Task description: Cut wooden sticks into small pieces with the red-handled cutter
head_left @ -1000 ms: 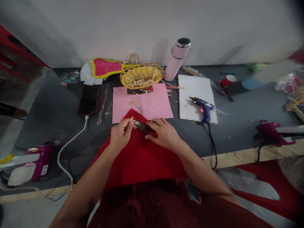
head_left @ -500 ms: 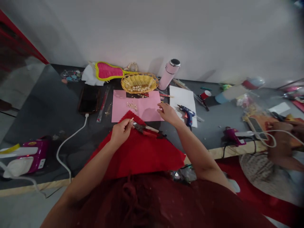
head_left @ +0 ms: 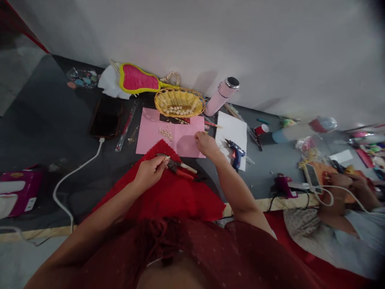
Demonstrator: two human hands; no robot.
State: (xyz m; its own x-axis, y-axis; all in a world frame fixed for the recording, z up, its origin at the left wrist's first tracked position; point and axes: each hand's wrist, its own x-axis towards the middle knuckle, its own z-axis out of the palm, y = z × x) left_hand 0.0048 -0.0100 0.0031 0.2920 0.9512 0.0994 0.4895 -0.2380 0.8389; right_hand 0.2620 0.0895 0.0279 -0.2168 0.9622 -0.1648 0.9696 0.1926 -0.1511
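Observation:
My left hand (head_left: 149,172) is closed in a pinch over the red cloth (head_left: 168,200). The tip of a small pale stick (head_left: 167,159) shows at its fingertips. Just right of these fingers, pliers with red handles (head_left: 183,173) lie on the cloth, beside a longer pale stick (head_left: 189,167). My right hand (head_left: 207,143) hovers over or rests on the right side of the pink paper (head_left: 188,140), its fingers drawn together; whatever they may hold cannot be made out. Small pale pieces (head_left: 166,133) lie in a pile on the paper's left half.
Behind the paper stand a wicker basket (head_left: 180,96) with pale pieces and a pink flask (head_left: 221,96). A blue glue gun (head_left: 237,154) lies on white paper (head_left: 230,128). A phone (head_left: 106,118) with a white cable is at left. Another person's hands (head_left: 339,182) work at far right.
My right hand's fingers have drawn together and moved slightly left over the pink paper. My left hand keeps its pinch. The camera view has tilted and shifted.

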